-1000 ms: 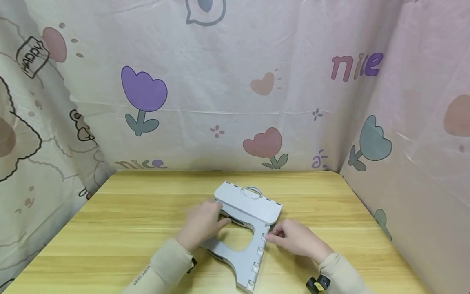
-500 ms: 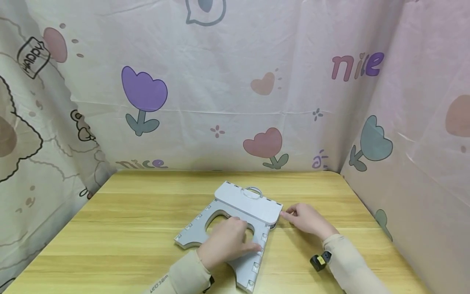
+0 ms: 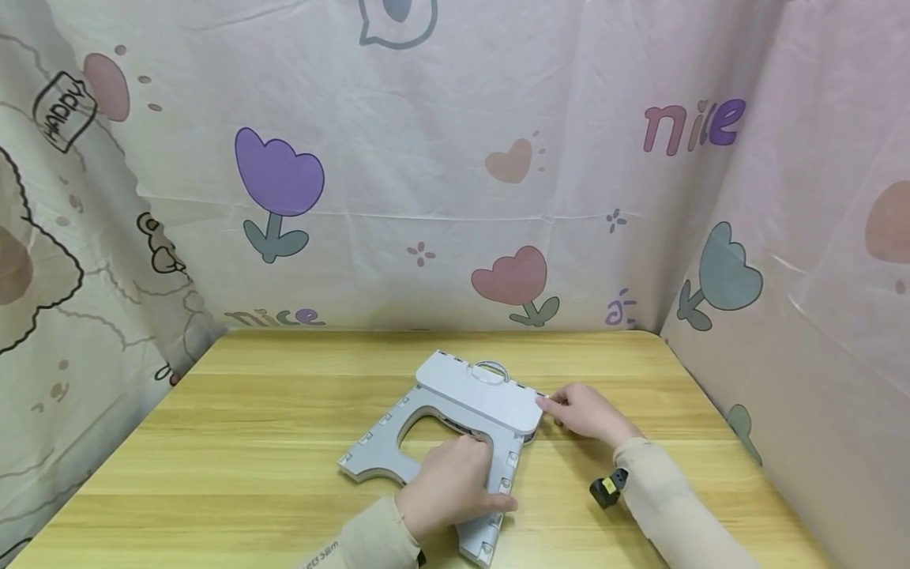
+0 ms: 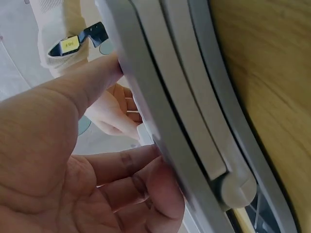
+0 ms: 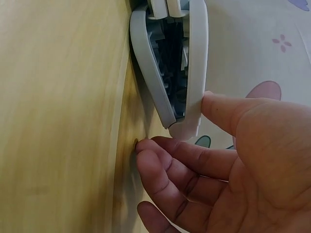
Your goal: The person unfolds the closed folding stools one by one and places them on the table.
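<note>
Compared with a second ago, we see the left hand (image 3: 448,482) shifted rightward onto the right leg (image 3: 483,533) of the folding stool (image 3: 458,387), and the right hand (image 3: 586,411) moved up to the right end of its top panel (image 3: 501,399). The stool lies unmoved between the table's (image 3: 249,442) left and right edges, short of the far edge. It sits beneath the left grip, whose hold we cannot tell; the right grip pinches the panel's end, the stool extending leftward from it.
</note>
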Motion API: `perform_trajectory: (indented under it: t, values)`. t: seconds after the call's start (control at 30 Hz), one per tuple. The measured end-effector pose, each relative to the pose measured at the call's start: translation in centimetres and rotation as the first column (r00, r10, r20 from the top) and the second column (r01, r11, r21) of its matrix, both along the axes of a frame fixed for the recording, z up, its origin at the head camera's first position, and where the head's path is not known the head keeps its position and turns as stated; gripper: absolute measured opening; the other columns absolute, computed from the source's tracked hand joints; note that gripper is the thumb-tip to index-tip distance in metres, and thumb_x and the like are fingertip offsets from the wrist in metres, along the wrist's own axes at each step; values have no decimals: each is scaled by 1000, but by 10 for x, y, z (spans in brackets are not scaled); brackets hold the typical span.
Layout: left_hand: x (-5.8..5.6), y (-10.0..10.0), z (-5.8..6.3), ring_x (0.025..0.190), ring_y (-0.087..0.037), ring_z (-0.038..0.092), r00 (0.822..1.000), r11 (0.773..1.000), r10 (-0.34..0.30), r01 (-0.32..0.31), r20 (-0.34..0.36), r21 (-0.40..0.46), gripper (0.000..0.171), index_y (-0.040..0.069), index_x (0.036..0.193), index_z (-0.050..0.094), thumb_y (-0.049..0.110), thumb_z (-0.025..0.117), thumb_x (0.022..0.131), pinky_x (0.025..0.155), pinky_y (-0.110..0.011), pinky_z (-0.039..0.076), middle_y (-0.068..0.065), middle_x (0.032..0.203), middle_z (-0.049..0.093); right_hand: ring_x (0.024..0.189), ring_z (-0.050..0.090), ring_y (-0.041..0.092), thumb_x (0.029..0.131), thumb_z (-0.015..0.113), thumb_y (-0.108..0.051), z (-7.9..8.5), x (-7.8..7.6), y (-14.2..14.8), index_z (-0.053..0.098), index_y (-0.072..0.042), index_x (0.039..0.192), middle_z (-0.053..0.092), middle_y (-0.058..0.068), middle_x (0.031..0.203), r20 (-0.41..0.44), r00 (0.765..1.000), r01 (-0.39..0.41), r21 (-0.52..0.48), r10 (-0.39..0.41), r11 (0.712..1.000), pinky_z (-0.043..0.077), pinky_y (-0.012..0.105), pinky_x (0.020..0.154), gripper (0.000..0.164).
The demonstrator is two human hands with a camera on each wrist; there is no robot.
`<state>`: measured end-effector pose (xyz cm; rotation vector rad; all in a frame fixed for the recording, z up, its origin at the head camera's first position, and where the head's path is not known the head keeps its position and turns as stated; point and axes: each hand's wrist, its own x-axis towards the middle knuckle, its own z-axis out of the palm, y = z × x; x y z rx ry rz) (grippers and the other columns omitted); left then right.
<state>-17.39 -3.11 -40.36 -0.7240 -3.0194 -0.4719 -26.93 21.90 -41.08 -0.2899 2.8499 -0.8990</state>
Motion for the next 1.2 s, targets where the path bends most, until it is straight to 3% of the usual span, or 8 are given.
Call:
perform_trajectory:
  t: [0.43, 1.2]
  values:
    - [1, 3, -1, 60, -9, 47, 1000, 999, 17, -17, 6, -30, 54, 19, 77, 57, 60, 92, 75, 51, -26, 40, 7, 67, 52, 65, 52, 15, 109, 59, -44, -3, -8, 1, 71, -8, 86, 65, 5, 71, 36, 999, 6, -15, -6, 1000, 43, 30, 64, 45]
    - [2, 4, -2, 54, -7, 42, 1000, 999, 7, -7, -2, -50, 56, 19, 73, 51, 57, 92, 78, 48, -24, 38, 8, 64, 47, 68, 55, 16, 109, 59, -46, -7, -8, 1, 71, -7, 90, 66, 4, 74, 35, 999, 12, -34, -10, 999, 45, 30, 67, 45]
